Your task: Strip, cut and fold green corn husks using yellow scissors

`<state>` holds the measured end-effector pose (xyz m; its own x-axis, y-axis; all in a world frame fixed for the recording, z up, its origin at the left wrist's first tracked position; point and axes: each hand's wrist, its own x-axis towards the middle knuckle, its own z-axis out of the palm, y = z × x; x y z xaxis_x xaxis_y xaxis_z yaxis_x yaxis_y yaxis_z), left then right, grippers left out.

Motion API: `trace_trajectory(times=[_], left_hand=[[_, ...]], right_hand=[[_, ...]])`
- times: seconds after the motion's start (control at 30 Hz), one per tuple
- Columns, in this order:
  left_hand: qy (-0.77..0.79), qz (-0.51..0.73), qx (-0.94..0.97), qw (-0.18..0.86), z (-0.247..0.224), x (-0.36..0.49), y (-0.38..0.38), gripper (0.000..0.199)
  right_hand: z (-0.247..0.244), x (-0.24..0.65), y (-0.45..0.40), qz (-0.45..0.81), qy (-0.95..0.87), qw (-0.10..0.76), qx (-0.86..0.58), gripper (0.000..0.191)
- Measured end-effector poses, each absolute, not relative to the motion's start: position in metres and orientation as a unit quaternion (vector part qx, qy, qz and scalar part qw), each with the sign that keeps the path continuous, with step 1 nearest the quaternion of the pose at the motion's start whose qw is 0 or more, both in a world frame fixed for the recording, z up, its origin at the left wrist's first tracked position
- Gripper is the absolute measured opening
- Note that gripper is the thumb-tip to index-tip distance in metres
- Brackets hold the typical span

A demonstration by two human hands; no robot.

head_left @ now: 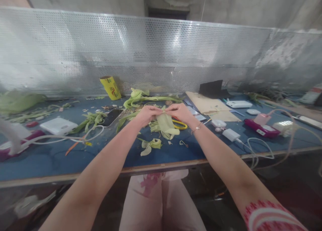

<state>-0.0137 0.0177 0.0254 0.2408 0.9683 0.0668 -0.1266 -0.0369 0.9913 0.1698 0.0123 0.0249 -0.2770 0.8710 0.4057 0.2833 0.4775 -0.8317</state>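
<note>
My left hand (149, 114) and my right hand (181, 112) meet over the middle of the table. Both pinch the upper end of a pale green corn husk (165, 125), thumbs and fingertips nearly touching. The husk hangs down below the fingers, its wide lower part lying near the blue tabletop. Just what the fingertips press together is too small to make out. Small torn husk pieces (151, 145) lie in front of it, and longer green husk strips (137, 98) lie behind my left hand. Beside my right hand is a yellow ring-shaped thing (181, 125), partly hidden.
A yellow tube (111, 88) stands at the back before a perforated metal screen (136, 43). To the left are a dark phone (113, 117), a white box-shaped device (58, 126) and cables. Cardboard (208, 103), white chargers (230, 135) and a purple power strip (261, 127) lie right.
</note>
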Motion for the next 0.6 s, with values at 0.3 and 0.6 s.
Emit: trace_trajectory(times=[0.3,0.6], left_hand=[[0.41,0.5,0.557,0.522,0.021,-0.011,0.021,0.024],[0.413,0.493,0.571,0.511,0.023,-0.012,0.017,0.024]], right_hand=[[0.011,0.167,0.025,0.368,-0.708,0.47,-0.378,0.024],[0.014,0.167,0.022,0.308,-0.74,0.453,-0.391,0.022]])
